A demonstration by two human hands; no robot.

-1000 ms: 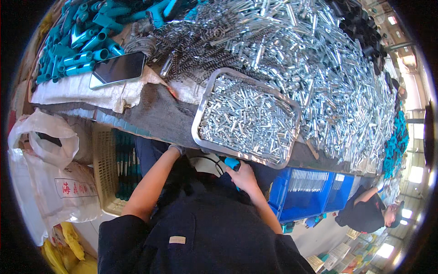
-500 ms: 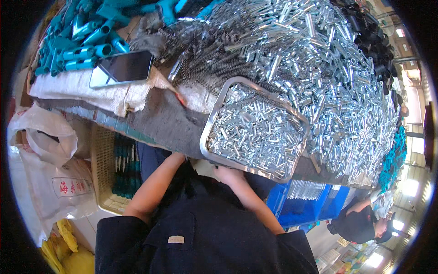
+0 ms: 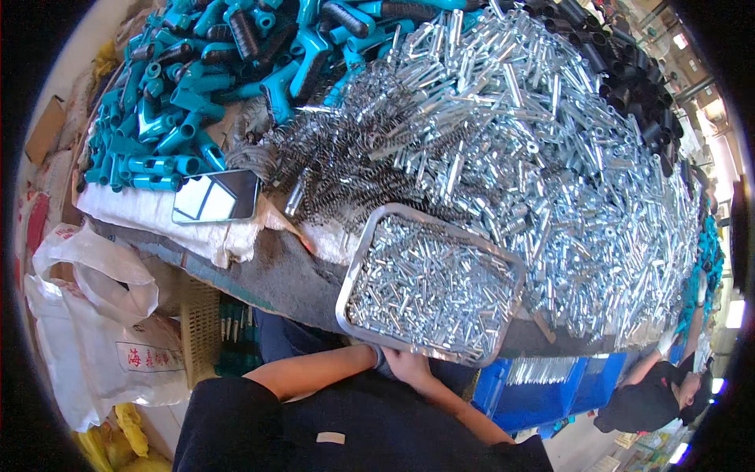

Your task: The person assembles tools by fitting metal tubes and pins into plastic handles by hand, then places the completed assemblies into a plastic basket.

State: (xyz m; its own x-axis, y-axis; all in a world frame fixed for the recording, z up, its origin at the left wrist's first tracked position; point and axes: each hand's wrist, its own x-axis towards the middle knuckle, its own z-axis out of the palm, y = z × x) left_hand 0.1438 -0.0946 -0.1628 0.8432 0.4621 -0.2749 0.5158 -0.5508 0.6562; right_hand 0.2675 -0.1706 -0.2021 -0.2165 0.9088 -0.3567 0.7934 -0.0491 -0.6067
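Both of my hands are close together below the front edge of the worktable, by the near rim of a metal tray (image 3: 344, 303) filled with small silvery metal pins (image 3: 432, 287). Across my lap reaches my left forearm, and my left hand (image 3: 381, 359) is mostly hidden; something greyish shows beside it. My right hand (image 3: 406, 366) lies just under the tray's rim with its back toward me. Its fingers are tucked out of sight, so any grip is hidden.
Loose metal rods and tubes (image 3: 582, 212), dark springs (image 3: 346, 169) and teal plastic handles (image 3: 177, 118) are heaped on the table. A phone (image 3: 216, 197) lies on white sacking. Below stand a blue bin (image 3: 499, 401), a cream basket (image 3: 199, 326) and a white bag (image 3: 98, 307). Another person (image 3: 653, 397) works at right.
My left hand has moved right, up against my right hand, its forearm now lying more level. The pale piece seen between the hands before is out of sight. The whole view has shifted.
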